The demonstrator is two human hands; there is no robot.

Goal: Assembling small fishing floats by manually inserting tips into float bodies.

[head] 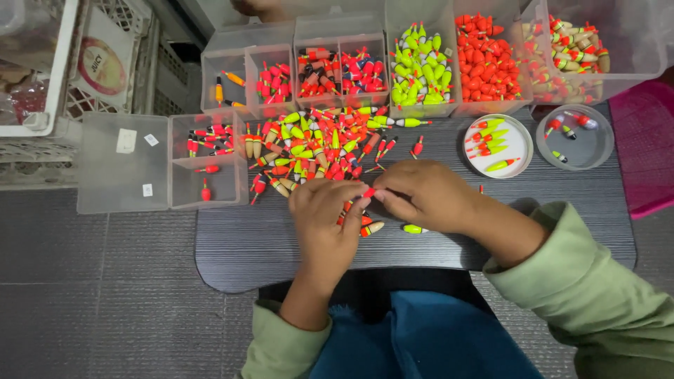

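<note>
Bright, even overhead light; colours saturated, neon floats (319,144) almost glowing. Soft short shadows under hands (330,224) on dark table (232,253). Mild glare on clear bins (123,161) and white dish (519,144). Centre sharp; slight softness at fingertips. Wide-angle bowing at edges, crate (42,63) at left leaning. Upper corners dimmer, detail muddy.

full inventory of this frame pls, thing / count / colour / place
float pile: many, red, yellow-green, tan; table centre
small float: one, red; pinched between both hands
clear bins: several, sorted floats; far edge
white dish: one, yellow-green floats; right
clear dish: one, few floats; far right
table: one, dark grey
crates: white; far left
left hand: at small float
right hand: at small float
</note>
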